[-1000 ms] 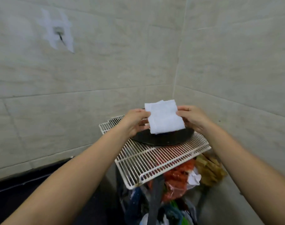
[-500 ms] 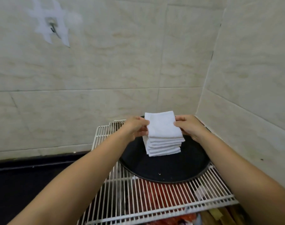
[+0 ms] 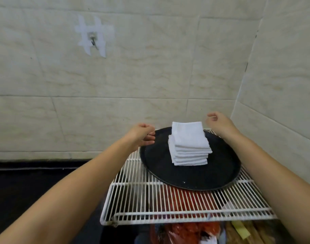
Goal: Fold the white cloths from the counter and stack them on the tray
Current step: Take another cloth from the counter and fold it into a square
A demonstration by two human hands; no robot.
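A stack of folded white cloths (image 3: pixel 189 144) is seen resting on a round black tray (image 3: pixel 219 175), which is set on a white wire rack (image 3: pixel 150 199). The stack is flanked by both hands and touched by neither. The left hand (image 3: pixel 141 135) is held just left of it with fingers loosely curled, nothing pinched. The right hand (image 3: pixel 218 123) is held just right of it, fingers relaxed and slightly curled, empty.

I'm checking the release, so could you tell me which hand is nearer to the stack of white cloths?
The right hand, just off the top right corner of the stack of white cloths. The left hand hangs farther out, over the left rim of the tray.
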